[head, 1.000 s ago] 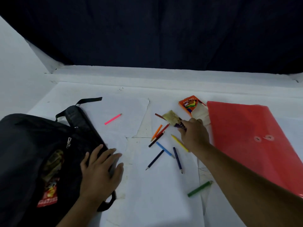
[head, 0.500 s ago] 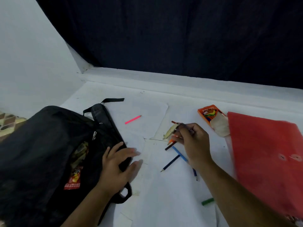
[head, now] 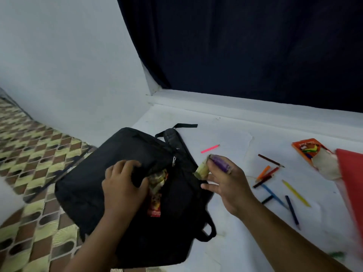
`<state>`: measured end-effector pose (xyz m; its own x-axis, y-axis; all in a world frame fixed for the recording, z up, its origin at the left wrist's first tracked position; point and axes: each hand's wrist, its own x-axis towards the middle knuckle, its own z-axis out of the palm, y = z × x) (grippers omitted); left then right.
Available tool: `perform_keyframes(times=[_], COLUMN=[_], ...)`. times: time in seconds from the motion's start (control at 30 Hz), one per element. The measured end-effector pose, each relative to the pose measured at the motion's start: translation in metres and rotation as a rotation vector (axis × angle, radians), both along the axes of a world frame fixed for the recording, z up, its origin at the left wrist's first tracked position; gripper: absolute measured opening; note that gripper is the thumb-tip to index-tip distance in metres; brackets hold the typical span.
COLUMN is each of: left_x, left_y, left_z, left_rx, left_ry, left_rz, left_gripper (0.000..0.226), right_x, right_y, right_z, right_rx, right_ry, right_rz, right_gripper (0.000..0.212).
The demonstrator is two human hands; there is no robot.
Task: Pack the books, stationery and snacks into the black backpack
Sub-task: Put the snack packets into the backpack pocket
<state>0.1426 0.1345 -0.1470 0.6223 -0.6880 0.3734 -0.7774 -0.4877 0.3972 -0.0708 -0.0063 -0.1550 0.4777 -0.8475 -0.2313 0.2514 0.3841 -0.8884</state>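
Note:
The black backpack [head: 110, 179] lies at the white surface's left edge with its zip open, and snack packets [head: 157, 185] show in the gap. My left hand [head: 122, 185] grips the fabric at the left side of the opening. My right hand [head: 225, 183] pinches a purple crayon [head: 221, 162] together with a yellowish item [head: 202, 169], just right of the opening. Several coloured pencils [head: 275, 185] lie loose to the right.
A pink pencil [head: 210, 148] lies beyond the bag. An orange crayon box [head: 306, 151] and a red plastic folder [head: 351, 177] sit at the right. A patterned mat [head: 29, 154] lies on the left, and a dark curtain [head: 245, 46] hangs behind.
My right hand lifted the crayon and yellowish item from the pencil pile and carried them left to the bag. My left hand moved from the bag's side to grip its opening.

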Motion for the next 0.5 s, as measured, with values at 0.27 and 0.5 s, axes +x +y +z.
perform_keyframes(times=[0.27, 0.5], left_x=[0.038, 0.050], left_y=[0.004, -0.002], left_z=[0.026, 0.039], left_rx=[-0.141, -0.110], left_ry=[0.191, 0.303], left_rz=[-0.185, -0.240], left_gripper=[0.020, 0.021], right_x=[0.061, 0.095], right_y=[0.048, 0.071], right_z=[-0.006, -0.019], right_rx=[-0.121, -0.103], right_ry=[0.228, 0.448], right_rz=[0.121, 0.298], right_gripper=[0.038, 0.020])
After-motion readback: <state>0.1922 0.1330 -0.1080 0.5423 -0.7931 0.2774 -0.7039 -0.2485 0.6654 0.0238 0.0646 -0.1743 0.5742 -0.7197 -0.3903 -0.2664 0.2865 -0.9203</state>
